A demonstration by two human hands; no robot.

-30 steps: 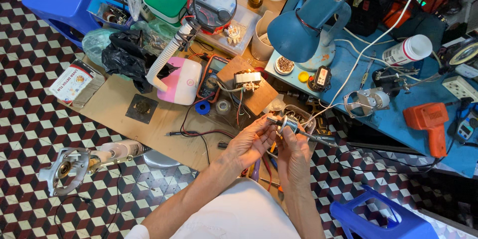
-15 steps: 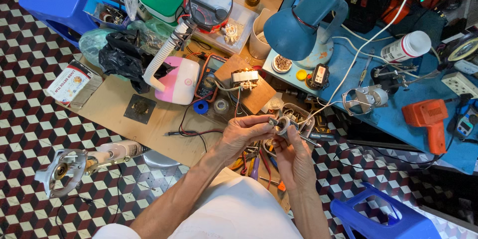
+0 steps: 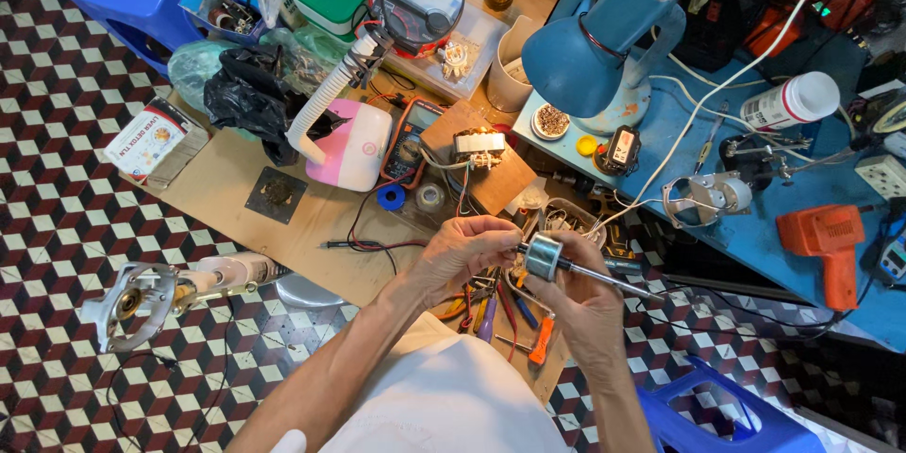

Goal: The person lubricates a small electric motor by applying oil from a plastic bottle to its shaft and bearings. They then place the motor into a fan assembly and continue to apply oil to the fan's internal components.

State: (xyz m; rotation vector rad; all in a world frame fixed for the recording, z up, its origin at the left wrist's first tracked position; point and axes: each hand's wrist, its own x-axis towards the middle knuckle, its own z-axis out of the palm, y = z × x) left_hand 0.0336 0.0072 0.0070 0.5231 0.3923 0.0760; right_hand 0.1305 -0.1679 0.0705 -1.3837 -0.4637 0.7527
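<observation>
I hold a small metal rotor (image 3: 544,257), a shiny cylinder on a thin steel shaft, in front of me over the low work board. My left hand (image 3: 464,250) pinches the left end of the shaft with its fingertips. Cupped under the cylinder from below and from the right is my right hand (image 3: 578,302), and the long shaft (image 3: 609,281) sticks out past it to the right. Several screwdrivers and pliers with coloured handles (image 3: 540,340) lie just under my hands.
A wooden board (image 3: 231,179) on the tiled floor carries a multimeter (image 3: 408,140), a pink magnifier lamp (image 3: 354,146) and tape rolls. To the right, a blue bench (image 3: 812,189) has a blue desk lamp (image 3: 604,38), an orange drill (image 3: 830,241), a white bottle. A blender motor part (image 3: 160,294) lies left.
My hands have risen a little and drawn together around the rotor, with its shaft now pointing out to the right. The view has shifted slightly.
</observation>
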